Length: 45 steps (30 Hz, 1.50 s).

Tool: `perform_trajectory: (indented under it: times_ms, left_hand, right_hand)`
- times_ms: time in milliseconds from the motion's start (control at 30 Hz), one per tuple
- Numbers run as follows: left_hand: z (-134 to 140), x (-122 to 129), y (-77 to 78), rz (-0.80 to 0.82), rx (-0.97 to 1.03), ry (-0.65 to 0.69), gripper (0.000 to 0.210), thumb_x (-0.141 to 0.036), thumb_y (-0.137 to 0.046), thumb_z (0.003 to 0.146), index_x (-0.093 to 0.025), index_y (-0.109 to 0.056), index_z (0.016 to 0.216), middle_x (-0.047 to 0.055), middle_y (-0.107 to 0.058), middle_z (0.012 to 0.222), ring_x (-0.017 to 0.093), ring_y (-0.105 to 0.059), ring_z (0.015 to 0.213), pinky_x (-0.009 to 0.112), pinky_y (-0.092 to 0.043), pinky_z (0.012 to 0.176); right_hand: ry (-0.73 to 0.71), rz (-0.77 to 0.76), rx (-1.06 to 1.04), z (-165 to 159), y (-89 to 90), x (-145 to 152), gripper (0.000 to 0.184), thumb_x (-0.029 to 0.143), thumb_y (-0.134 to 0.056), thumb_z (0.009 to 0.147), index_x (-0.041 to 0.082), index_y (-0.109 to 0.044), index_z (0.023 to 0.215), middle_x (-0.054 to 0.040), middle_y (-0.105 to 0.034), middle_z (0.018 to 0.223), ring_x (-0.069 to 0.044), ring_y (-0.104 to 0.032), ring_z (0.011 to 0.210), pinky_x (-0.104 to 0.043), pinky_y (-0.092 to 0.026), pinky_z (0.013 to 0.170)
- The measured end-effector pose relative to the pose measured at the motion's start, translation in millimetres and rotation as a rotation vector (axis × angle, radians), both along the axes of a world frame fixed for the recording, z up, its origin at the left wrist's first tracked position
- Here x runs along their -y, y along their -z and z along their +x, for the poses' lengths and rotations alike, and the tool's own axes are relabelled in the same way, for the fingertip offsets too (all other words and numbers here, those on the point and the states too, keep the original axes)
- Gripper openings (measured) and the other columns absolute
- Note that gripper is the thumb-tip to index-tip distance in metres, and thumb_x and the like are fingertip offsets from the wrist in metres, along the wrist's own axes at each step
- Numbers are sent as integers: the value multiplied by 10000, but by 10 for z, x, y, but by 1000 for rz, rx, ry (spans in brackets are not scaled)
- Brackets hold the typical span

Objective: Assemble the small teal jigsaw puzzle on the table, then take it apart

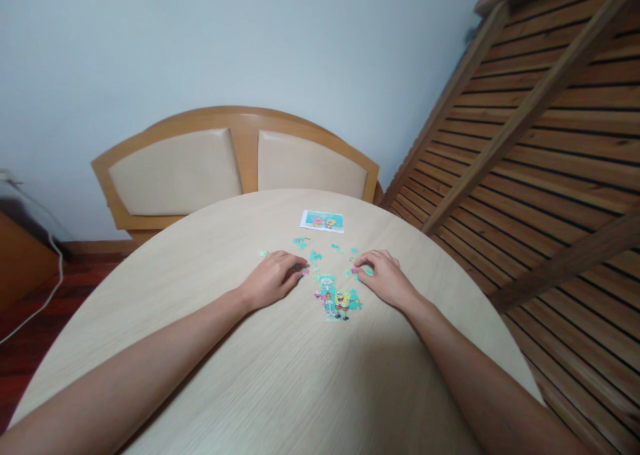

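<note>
A partly joined jigsaw puzzle [329,301] lies on the round wooden table, showing a yellow square cartoon figure and a pale, taller one on teal. Left of it, my left hand [274,279] is closed, thumb and forefinger pinching a pink puzzle piece [306,272]. To the puzzle's upper right, my right hand [386,276] has its thumb and forefinger on another pink-and-teal piece [355,269]. Both hands rest low at the tabletop. Loose teal pieces [315,256] lie between the hands, and a few more [301,242] are scattered farther back.
Behind the pieces lies a printed reference picture [323,221] with cartoon figures. A padded wooden headboard [245,148] stands against the wall beyond the round table [225,375]. Slatted wood [525,141] leans at the right; a white cable [61,268] hangs at the left.
</note>
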<state>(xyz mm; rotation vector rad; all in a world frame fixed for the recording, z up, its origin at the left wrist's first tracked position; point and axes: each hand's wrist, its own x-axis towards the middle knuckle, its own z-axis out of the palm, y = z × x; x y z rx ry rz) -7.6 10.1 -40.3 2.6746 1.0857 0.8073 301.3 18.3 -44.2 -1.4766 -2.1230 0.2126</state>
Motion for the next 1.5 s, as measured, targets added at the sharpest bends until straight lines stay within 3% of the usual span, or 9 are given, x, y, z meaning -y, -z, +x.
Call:
perform_trajectory:
  times_ms: [333, 633, 800, 1033, 1200, 1500]
  left_hand:
    - [19, 35, -58, -1, -47, 80, 204, -231, -497, 994, -218, -600, 1171, 67, -709, 1085, 226, -643, 1019, 420, -493, 939]
    - [19, 9, -13, 21, -39, 61, 217, -226, -512, 984, -213, -592, 1185, 80, -708, 1098, 235, -646, 1030, 434, -496, 946]
    - [24, 21, -36, 26, -46, 54, 201, -235, -519, 983, -204, -602, 1162, 81, -711, 1079, 236, -646, 1007, 434, -499, 932]
    - [16, 26, -47, 44, -47, 69, 206, -233, -496, 995, -209, -610, 1165, 67, -713, 1069, 225, -642, 1004, 418, -492, 914]
    - [110, 116, -66, 86, -15, 99, 194, -285, -485, 1020, -205, -625, 1129, 63, -714, 1056, 210, -644, 1002, 401, -481, 930]
    - [238, 275, -154, 293, -66, 307, 206, -263, -493, 1043, -220, -649, 1172, 43, -731, 1063, 172, -633, 979, 337, -450, 906]
  right_hand:
    - [-24, -6, -53, -7, -9, 1, 103, 286, -611, 874, 233, -695, 902, -49, -743, 927, -259, -605, 992, -395, -432, 883]
    - [12, -88, -275, 134, 46, -114, 188, 295, -577, 875, 185, -665, 999, -58, -731, 881, -209, -671, 851, -344, -490, 832]
    - [15, -149, -418, 159, 16, -124, 268, 361, -593, 874, 163, -629, 1051, -73, -730, 882, -222, -685, 865, -358, -505, 820]
    - [-142, -267, -579, 74, -73, -55, 351, 450, -645, 857, 173, -584, 1064, -90, -746, 889, -246, -707, 950, -419, -501, 919]
    - [-274, -348, -532, -78, -155, 93, 383, 491, -638, 877, 182, -572, 1094, -77, -737, 915, -237, -704, 938, -419, -492, 928]
    - [-444, -406, -455, -396, -226, 350, 297, 398, -600, 937, 189, -539, 1139, -16, -649, 884, -176, -629, 875, -323, -480, 847]
